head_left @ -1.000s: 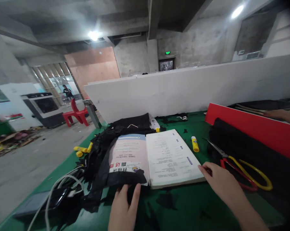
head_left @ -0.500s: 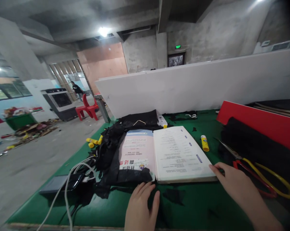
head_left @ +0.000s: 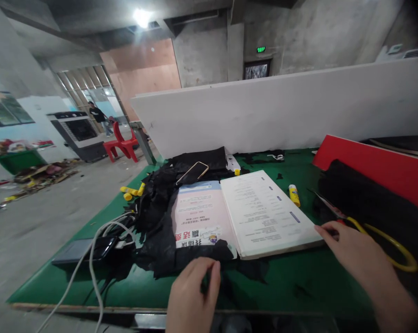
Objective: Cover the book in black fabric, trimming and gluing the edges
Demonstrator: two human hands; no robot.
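An open book [head_left: 250, 212] lies on the green table [head_left: 285, 282], its left page partly covered by black paper scraps [head_left: 167, 231]. My left hand [head_left: 191, 296] rests at the near edge, its fingers pinched together on a black scrap just below the book. My right hand [head_left: 354, 259] lies flat with fingers stretched out, touching the book's lower right corner. Scissors with yellow and red handles [head_left: 371, 233] lie right beside that hand on black material [head_left: 368, 203].
A yellow glue stick [head_left: 294, 195] lies right of the book. A phone [head_left: 192, 172] rests on black sheets behind it. Cables and a dark device [head_left: 91, 247] sit at the left. A red board [head_left: 375, 169] and white partition [head_left: 281, 108] stand behind.
My left hand has drawn back toward the table's near edge and curled its fingers onto a black scrap. My right hand stays at the book's corner. The view has shifted back.
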